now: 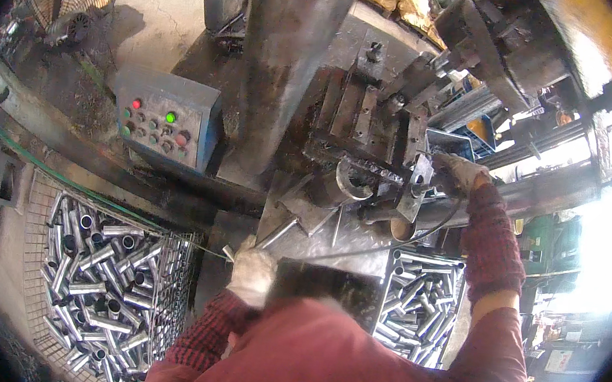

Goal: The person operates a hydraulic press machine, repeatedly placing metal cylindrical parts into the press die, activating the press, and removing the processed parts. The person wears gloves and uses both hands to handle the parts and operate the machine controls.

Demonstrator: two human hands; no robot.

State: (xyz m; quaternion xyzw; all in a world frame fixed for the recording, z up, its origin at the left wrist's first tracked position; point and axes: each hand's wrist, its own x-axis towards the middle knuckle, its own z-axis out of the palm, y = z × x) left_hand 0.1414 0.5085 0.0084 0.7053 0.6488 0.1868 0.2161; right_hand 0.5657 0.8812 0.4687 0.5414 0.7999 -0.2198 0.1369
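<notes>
My left hand point(252, 272), in a pale work glove, is low in front of the machine's bench. Its fingers are closed at the near end of a shiny metal tube point(277, 233), which slants up and away. A short metal end point(229, 252) shows at the glove's left side. My right hand point(463, 173), gloved too, reaches forward to the right side of the machine fixture point(416, 188). Its fingers curl beside the fixture's plate and bolt; what they grip is hidden. A curved metal cradle point(352, 181) sits left of the plate.
A wire basket point(36, 237) of metal tubes stands at left, another bin point(465, 282) of tubes at right. A control box point(167, 113) with lit red and green buttons stands beyond the left basket. A thick column point(282, 62) rises mid-view. A dark cable point(420, 237) crosses the bench.
</notes>
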